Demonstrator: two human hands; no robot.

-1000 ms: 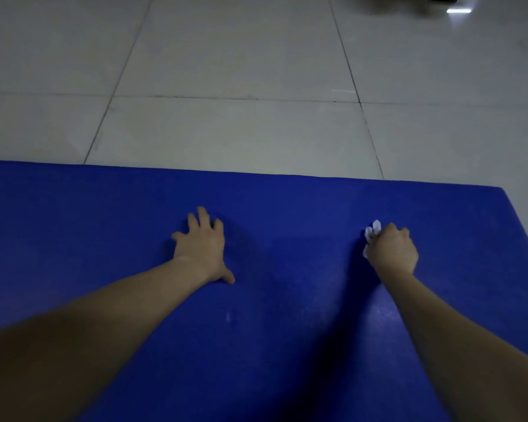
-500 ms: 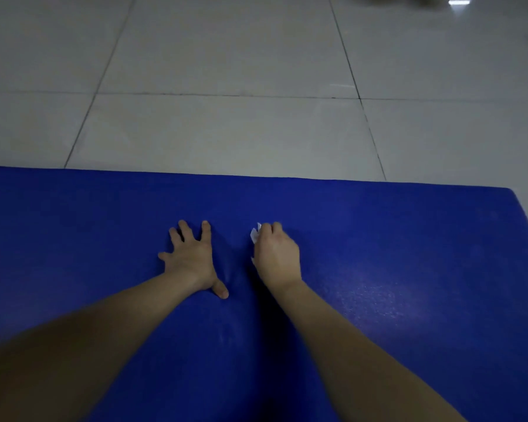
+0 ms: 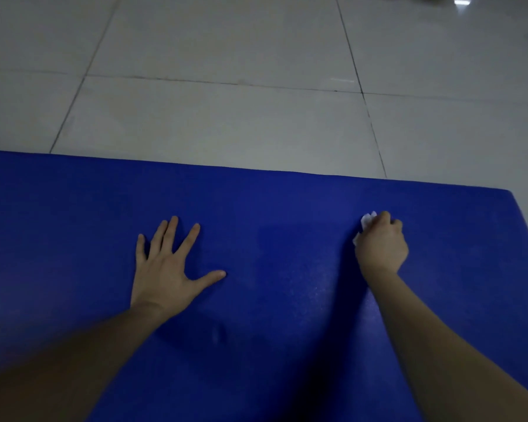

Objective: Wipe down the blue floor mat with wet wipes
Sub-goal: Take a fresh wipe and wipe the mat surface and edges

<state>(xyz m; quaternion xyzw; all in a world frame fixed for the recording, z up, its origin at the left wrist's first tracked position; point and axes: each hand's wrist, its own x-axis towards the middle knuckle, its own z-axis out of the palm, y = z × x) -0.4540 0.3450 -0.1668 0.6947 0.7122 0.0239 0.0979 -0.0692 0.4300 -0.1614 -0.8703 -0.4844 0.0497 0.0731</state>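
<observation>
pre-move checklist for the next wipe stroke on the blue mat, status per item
1. Grip of the right hand on the wet wipe: ok, bunched under curled fingers, white edge showing.
2. Wipe touching the blue mat: cannot tell, contact hidden under the hand.
3. Brace by the left hand: ok, flat on the mat, fingers spread.
4. Stroke path between the hands: ok, only bare mat there.
5. Mat's far edge flat on the tiled floor: ok, no curl visible.
6. Wipe damp enough: cannot tell, picture too dim.
</observation>
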